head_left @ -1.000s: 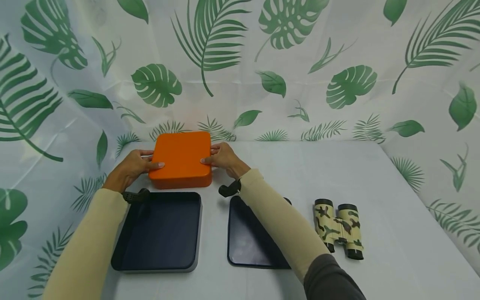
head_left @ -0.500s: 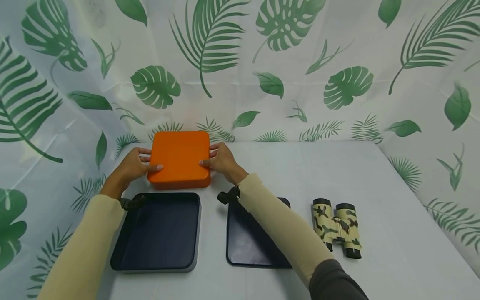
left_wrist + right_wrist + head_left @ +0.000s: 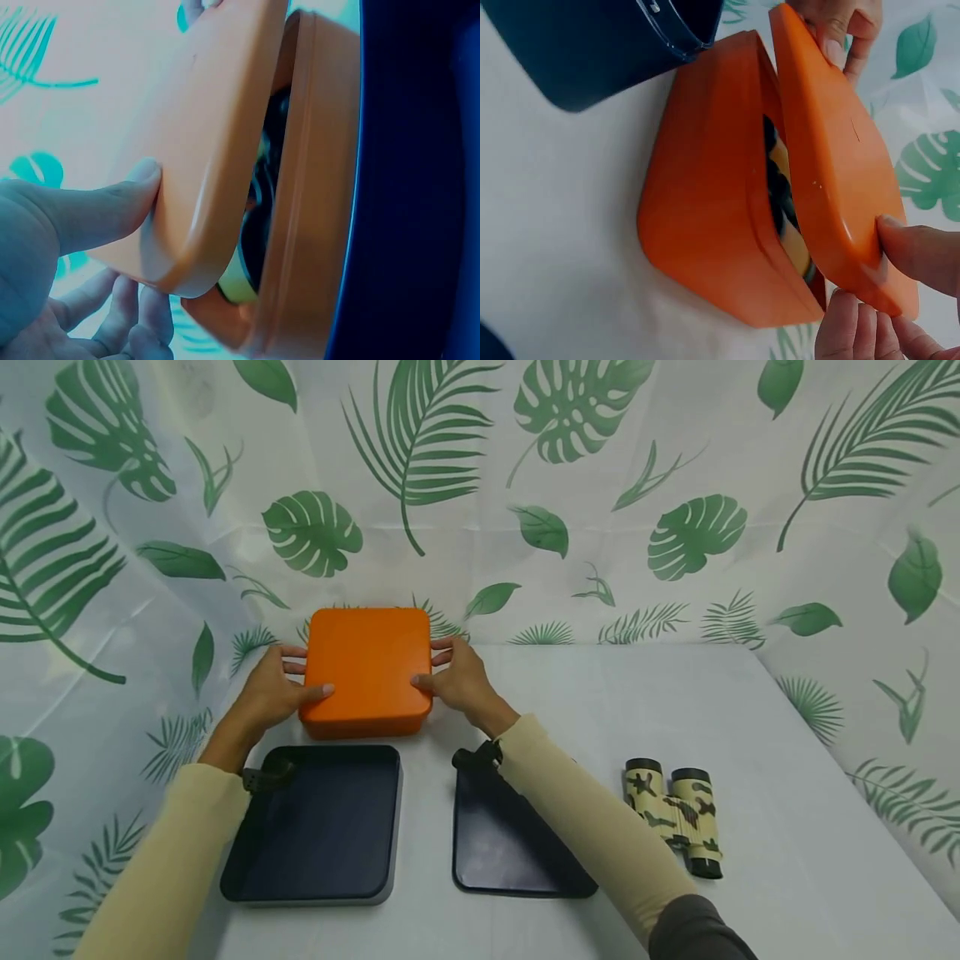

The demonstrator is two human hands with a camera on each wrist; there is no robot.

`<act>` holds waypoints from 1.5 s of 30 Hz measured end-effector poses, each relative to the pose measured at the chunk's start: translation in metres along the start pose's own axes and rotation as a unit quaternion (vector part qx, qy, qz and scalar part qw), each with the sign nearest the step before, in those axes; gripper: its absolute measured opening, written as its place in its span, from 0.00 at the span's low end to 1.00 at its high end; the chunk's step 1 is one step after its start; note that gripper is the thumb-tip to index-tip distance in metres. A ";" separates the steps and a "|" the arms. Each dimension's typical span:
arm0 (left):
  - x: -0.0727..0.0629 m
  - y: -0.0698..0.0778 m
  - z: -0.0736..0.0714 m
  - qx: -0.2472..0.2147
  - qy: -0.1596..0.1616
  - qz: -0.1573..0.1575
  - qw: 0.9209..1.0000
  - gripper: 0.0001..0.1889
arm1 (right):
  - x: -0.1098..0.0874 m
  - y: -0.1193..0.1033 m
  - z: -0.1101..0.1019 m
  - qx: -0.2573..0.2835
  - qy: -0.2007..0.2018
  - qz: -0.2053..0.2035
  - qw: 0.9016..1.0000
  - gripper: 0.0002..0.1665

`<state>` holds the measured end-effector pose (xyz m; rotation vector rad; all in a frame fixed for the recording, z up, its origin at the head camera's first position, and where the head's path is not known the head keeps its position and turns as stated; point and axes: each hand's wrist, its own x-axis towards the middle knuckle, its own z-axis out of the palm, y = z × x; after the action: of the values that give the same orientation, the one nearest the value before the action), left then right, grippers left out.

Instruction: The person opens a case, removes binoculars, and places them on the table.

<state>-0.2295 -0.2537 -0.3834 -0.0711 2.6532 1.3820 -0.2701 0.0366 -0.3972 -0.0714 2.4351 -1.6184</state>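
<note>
At the back left of the table is an orange box (image 3: 705, 187) with its orange lid (image 3: 367, 660) raised off the rim. My left hand (image 3: 270, 689) grips the lid's left side, thumb on top and fingers at the edge. On the opposite side my right hand (image 3: 465, 681) pinches the lid the same way. Through the gap, both wrist views show something black and yellowish (image 3: 781, 195) inside the box; the lid hides most of it.
A dark blue open box (image 3: 315, 827) stands just in front of the orange one. To its right lies a dark blue lid (image 3: 517, 852), partly under my right forearm. Camouflage binoculars (image 3: 678, 814) lie farther right on the white table (image 3: 795, 893).
The orange lid has risen from its box, its top now higher in the head view. Both hands have moved with it, the right one slightly up and to the right.
</note>
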 end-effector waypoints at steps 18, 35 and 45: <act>0.000 0.044 0.049 0.045 0.059 0.088 0.993 0.44 | -0.032 0.012 -0.054 -0.054 0.080 -0.054 0.994 0.41; 0.018 0.079 0.119 0.072 0.066 0.077 0.992 0.42 | -0.045 0.039 -0.113 -0.088 0.102 -0.004 0.991 0.41; 0.030 0.085 0.148 0.075 0.049 0.074 0.993 0.41 | -0.043 0.057 -0.129 -0.113 0.108 0.029 0.987 0.41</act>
<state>-0.2520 -0.0826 -0.4024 0.0779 2.8877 1.2421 -0.2508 0.1828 -0.3944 0.1442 2.7477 -1.3849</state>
